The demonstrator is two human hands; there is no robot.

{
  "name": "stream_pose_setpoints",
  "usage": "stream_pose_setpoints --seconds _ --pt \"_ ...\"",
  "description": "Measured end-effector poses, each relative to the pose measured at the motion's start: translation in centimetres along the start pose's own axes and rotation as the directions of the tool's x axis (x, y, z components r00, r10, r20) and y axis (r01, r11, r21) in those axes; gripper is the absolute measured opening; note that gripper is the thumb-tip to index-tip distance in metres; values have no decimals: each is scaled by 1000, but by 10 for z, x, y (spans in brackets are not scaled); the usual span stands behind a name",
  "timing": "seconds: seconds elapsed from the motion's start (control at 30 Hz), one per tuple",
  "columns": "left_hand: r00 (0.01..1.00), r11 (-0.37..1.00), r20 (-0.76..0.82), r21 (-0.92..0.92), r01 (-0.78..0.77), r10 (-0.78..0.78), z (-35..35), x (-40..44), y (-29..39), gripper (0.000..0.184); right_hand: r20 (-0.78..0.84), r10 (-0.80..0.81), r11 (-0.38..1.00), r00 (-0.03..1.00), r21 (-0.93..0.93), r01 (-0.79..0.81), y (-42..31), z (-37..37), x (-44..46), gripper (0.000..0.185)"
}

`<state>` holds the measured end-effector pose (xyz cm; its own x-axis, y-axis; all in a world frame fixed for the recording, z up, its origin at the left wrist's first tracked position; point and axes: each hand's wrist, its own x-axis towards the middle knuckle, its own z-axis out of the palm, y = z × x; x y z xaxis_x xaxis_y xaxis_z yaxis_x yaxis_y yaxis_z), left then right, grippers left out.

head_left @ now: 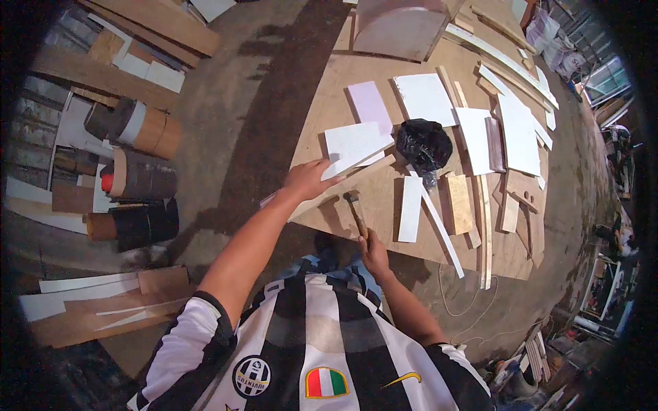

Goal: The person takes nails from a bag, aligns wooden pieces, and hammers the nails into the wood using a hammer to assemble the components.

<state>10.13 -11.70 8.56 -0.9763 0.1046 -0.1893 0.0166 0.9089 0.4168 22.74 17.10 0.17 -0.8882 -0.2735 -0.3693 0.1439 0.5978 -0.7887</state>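
My right hand (373,251) is wrapped round the handle of a hammer (358,214), its head pointing away from me over the near part of the plywood tabletop (329,214). My left hand (310,179) grips a narrow wooden strip (367,156) near the table's left edge; its fingertips are partly hidden. A second wooden strip (373,169) lies close beside it. Just beyond the left hand is a white board (349,144). Right of the hammer lies a white rectangular panel (410,211).
A black plastic bag (423,145) sits mid-table among white boards (423,96) and a lilac board (369,106). A thick wood block (458,205) lies to the right. A curved-top box (397,31) stands at the far end. Rolls of sheet material (147,130) are on the left.
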Motion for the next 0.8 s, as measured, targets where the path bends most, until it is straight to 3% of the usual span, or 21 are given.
stream_pose_setpoints --seconds 0.2,0.3,0.53,0.67,0.8 --pt "1000 993 10 114 -27 26 7 11 25 66 -3 19 1000 1000 -19 -19 -3 -5 -8 46" --pt "990 990 142 144 -9 -12 1 14 39 62 -7 -11 998 1000 -59 11 -7 -4 -2 47" --pt "997 995 33 70 -67 65 11 13 35 48 -77 -81 977 994 -204 64 -8 12 5 46" --pt "999 997 36 68 -37 34 11 11 36 46 -137 -100 982 986 -173 76 -2 24 4 45" --pt "997 996 26 49 -68 67 20 12 29 46 -183 -8 994 983 -105 -11 -5 35 11 42"
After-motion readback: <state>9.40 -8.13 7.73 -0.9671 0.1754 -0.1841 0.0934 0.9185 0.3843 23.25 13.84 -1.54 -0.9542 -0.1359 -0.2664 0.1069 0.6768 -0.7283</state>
